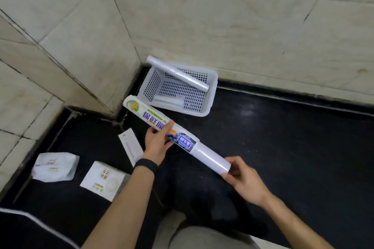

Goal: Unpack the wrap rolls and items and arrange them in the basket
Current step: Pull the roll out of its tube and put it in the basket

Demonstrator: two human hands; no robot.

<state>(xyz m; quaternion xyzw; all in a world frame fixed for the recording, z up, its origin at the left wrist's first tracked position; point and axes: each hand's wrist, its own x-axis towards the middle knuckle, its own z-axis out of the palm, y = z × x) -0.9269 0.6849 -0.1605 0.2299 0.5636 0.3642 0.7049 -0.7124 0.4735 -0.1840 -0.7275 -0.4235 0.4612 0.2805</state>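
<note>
A white perforated basket (212,95) stands on the dark counter in the corner. One bare wrap roll (178,74) leans across it, its upper end over the basket's back left rim. A flat packet (169,100) lies on the basket floor. In front of the basket I hold a second wrap roll (210,159) that sticks halfway out of its printed paper sleeve (147,114). My left hand (156,143) grips the sleeve near its middle. My right hand (244,178) grips the bare white end of the roll.
A white paper slip (130,145) lies on the counter left of my left hand. Further left sit a white box (103,180) and a crumpled white bag (53,167). Tiled walls close off the back and left. Dark counter (283,137) stretches right of the basket.
</note>
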